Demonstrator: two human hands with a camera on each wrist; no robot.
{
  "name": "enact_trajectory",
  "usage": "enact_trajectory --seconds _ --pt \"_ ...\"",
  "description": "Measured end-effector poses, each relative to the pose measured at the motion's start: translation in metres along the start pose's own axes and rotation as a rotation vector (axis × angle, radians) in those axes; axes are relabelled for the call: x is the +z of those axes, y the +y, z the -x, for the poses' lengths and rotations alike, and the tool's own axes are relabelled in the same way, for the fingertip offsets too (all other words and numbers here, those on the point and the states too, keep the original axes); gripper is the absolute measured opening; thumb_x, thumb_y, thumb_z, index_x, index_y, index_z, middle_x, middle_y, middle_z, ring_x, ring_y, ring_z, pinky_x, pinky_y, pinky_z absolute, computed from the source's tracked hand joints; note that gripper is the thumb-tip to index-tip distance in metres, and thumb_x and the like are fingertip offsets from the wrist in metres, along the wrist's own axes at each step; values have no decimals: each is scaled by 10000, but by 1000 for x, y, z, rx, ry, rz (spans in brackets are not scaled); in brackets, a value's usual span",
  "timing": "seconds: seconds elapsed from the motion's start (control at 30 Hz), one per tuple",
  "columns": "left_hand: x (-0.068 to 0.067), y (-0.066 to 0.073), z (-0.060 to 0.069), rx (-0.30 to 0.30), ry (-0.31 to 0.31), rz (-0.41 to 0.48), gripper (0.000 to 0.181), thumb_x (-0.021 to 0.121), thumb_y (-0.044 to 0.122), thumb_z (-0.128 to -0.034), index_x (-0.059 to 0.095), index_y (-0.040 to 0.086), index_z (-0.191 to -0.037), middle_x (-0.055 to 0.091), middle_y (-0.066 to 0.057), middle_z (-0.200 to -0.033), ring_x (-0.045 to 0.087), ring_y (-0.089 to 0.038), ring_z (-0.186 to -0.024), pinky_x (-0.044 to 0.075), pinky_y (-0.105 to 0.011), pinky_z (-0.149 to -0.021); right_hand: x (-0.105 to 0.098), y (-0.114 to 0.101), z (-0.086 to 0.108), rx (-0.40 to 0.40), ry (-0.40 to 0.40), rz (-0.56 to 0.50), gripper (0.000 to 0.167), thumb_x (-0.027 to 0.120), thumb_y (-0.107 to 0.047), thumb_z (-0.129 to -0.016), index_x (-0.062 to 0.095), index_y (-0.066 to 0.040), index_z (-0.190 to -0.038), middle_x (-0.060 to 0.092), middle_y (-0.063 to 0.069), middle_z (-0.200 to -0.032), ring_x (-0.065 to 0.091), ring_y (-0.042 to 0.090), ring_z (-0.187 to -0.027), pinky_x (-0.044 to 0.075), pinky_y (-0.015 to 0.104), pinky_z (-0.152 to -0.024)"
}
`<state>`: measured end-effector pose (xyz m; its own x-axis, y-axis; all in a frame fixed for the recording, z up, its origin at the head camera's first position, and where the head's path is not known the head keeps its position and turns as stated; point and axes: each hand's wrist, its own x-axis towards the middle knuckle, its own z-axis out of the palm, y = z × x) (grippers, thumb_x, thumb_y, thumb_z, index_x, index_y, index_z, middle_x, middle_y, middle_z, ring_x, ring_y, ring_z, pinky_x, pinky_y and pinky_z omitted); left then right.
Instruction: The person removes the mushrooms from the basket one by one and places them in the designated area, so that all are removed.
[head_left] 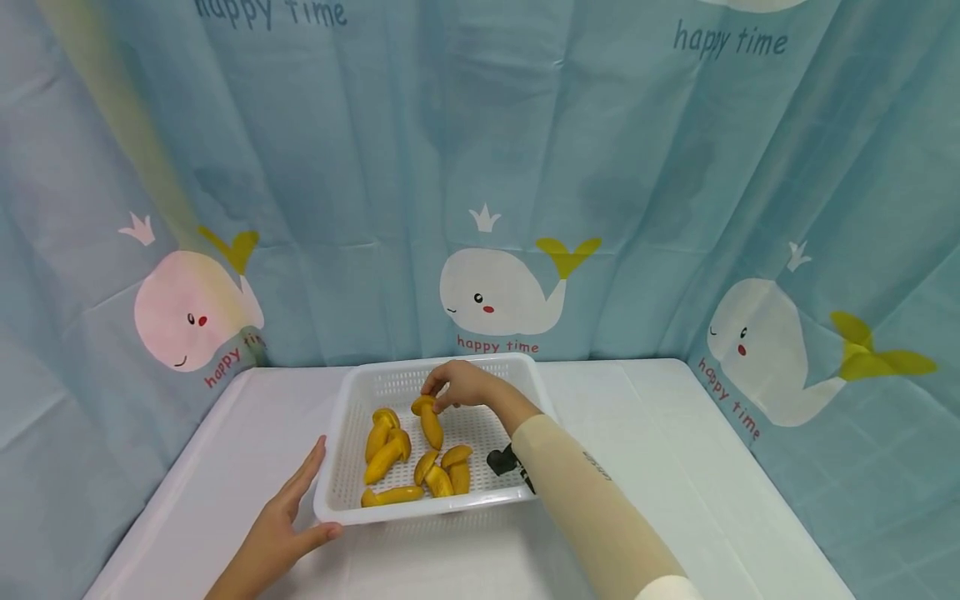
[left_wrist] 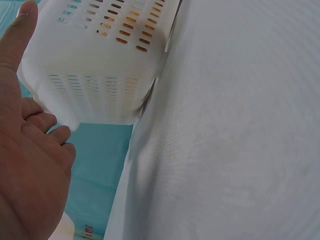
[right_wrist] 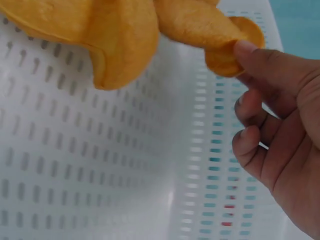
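A white perforated plastic basket (head_left: 435, 510) holds several yellow mushrooms, perhaps toy ones. My right hand (head_left: 463, 383) reaches inside and pinches one mushroom (head_left: 431, 427) by its cap, with the stem slanting towards me. The right wrist view shows thumb and forefinger on the cap of that mushroom (right_wrist: 197, 24), the other fingers loosely bent. At the basket's near left corner is my left hand (head_left: 273, 529), thumb by the front rim and fingers extended along the left side. In the left wrist view this hand (left_wrist: 35, 155) lies against the basket's outside wall (left_wrist: 90, 60), holding no mushroom.
Other mushrooms (head_left: 387, 458) lie left and at the front of the basket, one (head_left: 392, 497) flat along the front wall. A black object (head_left: 501, 461) shows beside my right sleeve (head_left: 592, 492). The white table (head_left: 645, 417) meets a blue whale-print curtain (head_left: 360, 208) behind.
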<state>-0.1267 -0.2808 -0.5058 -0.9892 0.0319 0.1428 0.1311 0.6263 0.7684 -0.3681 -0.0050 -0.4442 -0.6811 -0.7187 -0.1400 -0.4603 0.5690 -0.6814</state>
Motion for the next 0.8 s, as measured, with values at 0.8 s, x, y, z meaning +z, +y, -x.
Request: enact_trajectory --seconds 0.8 --pt "1 -1 0 -14 -2 2 1108 856 351 -838 99 368 -1647 90 -25 -1711 189 -522 -1514 318 -799 -977 -29 -43 60 -129 239 -7 270 780 -254 -932 735 -247 -1198 718 -115 -1125 614 150 -864 567 258 -733"
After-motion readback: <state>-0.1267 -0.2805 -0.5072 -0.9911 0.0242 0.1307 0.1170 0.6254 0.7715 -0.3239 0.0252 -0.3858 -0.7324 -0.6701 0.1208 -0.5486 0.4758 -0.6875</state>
